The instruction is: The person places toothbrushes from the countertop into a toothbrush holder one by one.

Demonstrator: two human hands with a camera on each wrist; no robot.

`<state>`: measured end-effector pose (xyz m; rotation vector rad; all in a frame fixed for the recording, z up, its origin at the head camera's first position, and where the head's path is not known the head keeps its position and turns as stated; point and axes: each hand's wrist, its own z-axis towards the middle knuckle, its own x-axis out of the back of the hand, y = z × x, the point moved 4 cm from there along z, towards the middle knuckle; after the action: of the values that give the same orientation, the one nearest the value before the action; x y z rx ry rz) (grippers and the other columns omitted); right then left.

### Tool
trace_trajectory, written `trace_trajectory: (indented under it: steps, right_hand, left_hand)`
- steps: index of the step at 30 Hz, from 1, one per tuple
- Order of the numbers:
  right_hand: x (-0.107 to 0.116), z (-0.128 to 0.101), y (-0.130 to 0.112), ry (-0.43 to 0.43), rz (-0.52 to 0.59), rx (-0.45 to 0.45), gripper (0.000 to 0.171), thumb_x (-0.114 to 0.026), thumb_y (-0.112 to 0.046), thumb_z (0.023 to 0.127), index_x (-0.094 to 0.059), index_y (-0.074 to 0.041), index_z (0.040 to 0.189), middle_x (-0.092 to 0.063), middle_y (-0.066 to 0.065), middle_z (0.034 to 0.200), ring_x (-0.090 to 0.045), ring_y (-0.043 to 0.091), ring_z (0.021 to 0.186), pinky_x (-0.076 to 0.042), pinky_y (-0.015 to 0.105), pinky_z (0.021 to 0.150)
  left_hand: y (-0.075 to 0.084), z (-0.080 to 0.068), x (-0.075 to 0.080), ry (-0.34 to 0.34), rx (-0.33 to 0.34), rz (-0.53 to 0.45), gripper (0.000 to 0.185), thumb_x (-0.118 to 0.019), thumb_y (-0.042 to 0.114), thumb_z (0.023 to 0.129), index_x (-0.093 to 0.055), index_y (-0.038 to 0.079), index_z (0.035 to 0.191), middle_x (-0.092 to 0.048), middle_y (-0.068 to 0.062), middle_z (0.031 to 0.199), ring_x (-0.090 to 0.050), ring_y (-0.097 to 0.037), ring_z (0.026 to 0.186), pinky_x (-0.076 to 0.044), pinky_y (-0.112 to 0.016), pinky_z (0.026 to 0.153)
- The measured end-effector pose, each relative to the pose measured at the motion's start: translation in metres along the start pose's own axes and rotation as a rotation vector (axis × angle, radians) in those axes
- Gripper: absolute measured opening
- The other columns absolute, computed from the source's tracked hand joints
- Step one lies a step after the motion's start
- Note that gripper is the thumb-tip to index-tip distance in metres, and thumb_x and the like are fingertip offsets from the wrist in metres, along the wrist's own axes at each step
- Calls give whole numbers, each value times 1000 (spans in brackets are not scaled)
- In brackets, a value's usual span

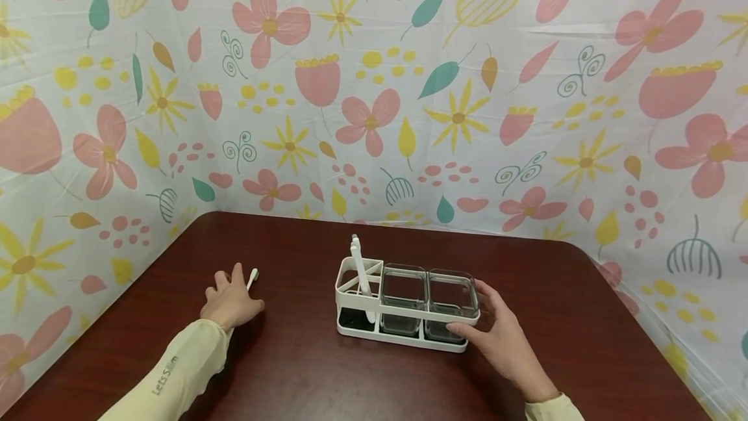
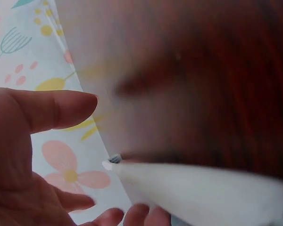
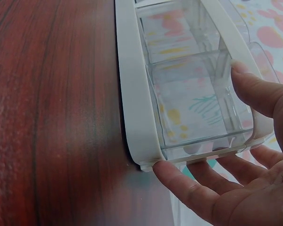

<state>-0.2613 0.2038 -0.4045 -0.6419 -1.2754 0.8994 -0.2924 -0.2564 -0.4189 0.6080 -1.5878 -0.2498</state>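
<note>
My left hand [image 1: 232,302] hovers at the left of the table with its fingers spread, close by a white toothbrush [image 1: 252,277]. In the left wrist view that toothbrush [image 2: 193,188] appears large and blurred, its dark-bristled head pointing left; the thumb stands apart from it. My right hand [image 1: 507,336] grips the right end of a white toothbrush holder [image 1: 403,312], thumb at the front and fingers round the end. Two clear cups [image 1: 405,288] sit side by side in the holder. A white toothbrush-like stick [image 1: 360,269] leans in its left compartment.
The dark red-brown table [image 1: 304,369] has rounded far corners. A white curtain [image 1: 374,109] with pink, yellow and teal flowers hangs behind the table and along both sides.
</note>
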Motion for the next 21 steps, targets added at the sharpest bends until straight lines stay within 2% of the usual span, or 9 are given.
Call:
trace_trajectory:
  steps: [5,11,18,21]
  right_hand:
    - [0,-1,0,-4,-2,-6,94,-84,-30,80,-28,-1,150,-48,29,141,-56,40,120,-48,52,92]
    - [0,-1,0,3,6,2,93,-84,-29,80,-29,-2,150,-50,28,140,-57,39,118,-49,50,91]
    - [0,0,1,4,10,-1,92,-85,-26,80,-29,-2,150,-50,28,139,-58,38,116,-50,48,90]
    - [0,0,1,-5,5,-20,94,-84,-27,80,-28,-3,151,-50,27,139,-59,36,113,-51,47,87]
  left_hand:
    - [-3,2,1,-44,10,29,77,-62,20,87,-23,-10,147,-23,-39,130,-42,-56,104,-41,-62,76]
    - [-4,3,1,-59,12,43,59,-57,14,86,-39,-11,137,-34,-37,121,-49,-44,85,-43,-53,67]
    - [0,3,1,-71,5,59,54,-55,8,88,-43,-9,137,-40,-34,117,-51,-38,75,-44,-48,62]
    - [1,3,0,-72,-4,67,49,-54,5,88,-46,-7,134,-45,-29,110,-52,-36,72,-44,-47,62]
